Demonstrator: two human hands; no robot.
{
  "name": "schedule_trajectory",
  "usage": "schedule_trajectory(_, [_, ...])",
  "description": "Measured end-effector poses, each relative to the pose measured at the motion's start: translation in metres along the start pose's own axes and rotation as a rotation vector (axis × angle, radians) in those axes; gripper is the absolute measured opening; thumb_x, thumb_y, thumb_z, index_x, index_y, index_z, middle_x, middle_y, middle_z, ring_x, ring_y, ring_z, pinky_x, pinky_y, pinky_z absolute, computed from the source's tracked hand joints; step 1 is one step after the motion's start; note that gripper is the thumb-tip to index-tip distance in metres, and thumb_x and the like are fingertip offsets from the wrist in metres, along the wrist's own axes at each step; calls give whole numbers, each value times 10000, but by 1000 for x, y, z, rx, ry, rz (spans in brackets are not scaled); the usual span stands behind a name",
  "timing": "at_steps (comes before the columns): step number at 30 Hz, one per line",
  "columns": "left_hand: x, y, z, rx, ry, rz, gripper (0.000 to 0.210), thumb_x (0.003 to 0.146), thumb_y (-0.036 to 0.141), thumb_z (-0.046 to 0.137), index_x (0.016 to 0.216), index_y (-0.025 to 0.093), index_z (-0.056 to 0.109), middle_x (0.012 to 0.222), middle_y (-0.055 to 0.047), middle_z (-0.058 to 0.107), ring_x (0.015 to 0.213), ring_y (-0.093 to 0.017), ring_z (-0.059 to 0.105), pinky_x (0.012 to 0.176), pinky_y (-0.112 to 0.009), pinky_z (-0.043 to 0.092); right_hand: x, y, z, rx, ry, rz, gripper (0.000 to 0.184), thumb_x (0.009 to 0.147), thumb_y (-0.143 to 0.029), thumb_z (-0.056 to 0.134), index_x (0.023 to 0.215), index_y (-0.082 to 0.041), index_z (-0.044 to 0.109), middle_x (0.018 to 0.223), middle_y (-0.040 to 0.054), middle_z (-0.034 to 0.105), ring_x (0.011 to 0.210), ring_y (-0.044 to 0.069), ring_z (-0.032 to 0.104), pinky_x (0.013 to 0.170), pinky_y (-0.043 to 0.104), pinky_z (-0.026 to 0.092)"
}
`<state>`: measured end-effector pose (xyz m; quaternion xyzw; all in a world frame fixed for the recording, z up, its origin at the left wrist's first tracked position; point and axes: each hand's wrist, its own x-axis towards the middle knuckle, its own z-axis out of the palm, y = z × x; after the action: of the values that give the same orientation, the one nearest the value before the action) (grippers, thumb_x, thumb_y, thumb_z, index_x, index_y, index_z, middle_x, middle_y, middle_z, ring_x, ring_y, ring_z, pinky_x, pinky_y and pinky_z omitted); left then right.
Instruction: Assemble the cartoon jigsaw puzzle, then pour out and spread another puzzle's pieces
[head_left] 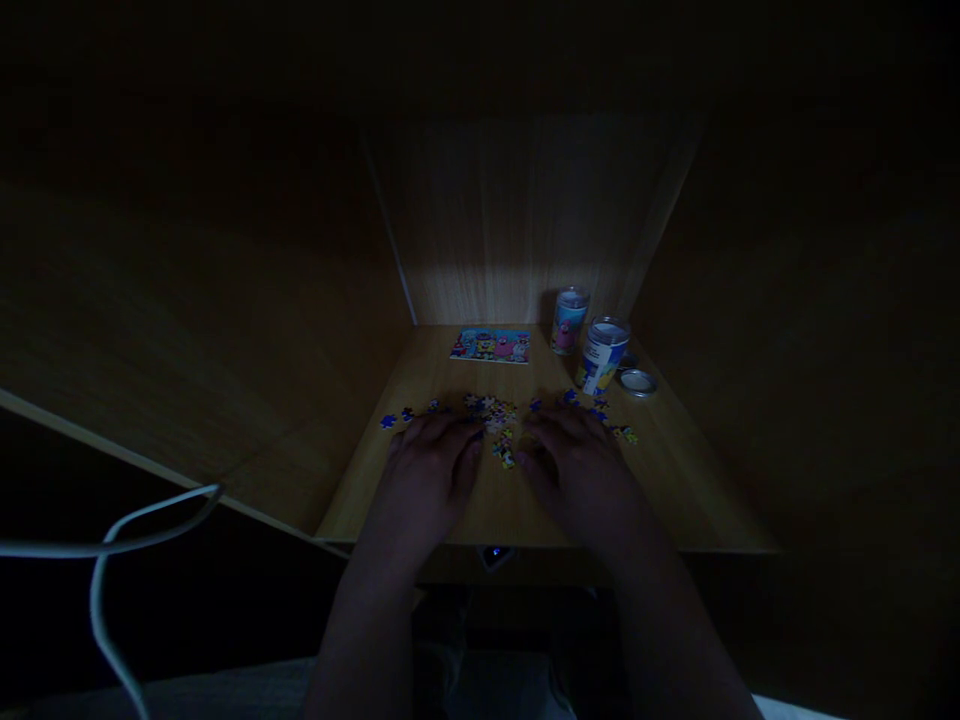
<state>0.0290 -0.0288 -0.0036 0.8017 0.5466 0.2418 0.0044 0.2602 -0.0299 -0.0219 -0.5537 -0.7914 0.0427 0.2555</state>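
Small jigsaw puzzle pieces (495,412) lie in a loose heap on the wooden surface between my hands. A short cluster of yellowish pieces (504,452) sits nearer to me. My left hand (429,462) rests at the left of the heap, thumb and index tips close around what looks like a blue piece (480,435). Across from it, my right hand (576,462) is low over the surface, its fingers bent and the thumb apart from the index finger. Some pieces are partly hidden by both hands, and the dim light blurs the fingertips.
A colourful cartoon picture card (491,346) lies at the back. Two clear printed jars (570,322) (602,357) stand at back right, beside a round metal lid (638,382). Blue pieces (388,421) lie at far left. Wooden panels (525,220) enclose the surface; a white cable (112,545) hangs left.
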Motion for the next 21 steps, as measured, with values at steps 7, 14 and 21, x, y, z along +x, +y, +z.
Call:
schedule_trajectory(7, [-1,0,3,78,28,-71,317,1097,343,542,1328,248,738,1437,-96,729,1354,-337,634,1233,-572,435,0,0,0,-4,-1,7,396,1065,-409,584,1393,-224,709,1546,114,661,1454,341,552,1273,584,395])
schedule_trajectory(14, [1,-1,4,134,77,-194,299,1070,329,546,1233,196,759,1404,-151,741,1315,-370,654,1154,-581,514,-1,-1,0,-12,18,34,470,1058,-403,589,1475,-200,667,1581,138,630,1479,356,534,1277,595,395])
schedule_trajectory(21, [2,-1,1,123,85,-168,239,1046,289,566,1138,215,774,1248,-122,798,1231,-348,695,1150,-555,513,-1,0,-1,-6,4,4,375,1065,-392,588,1398,-294,730,1582,114,626,1481,346,528,1246,622,411])
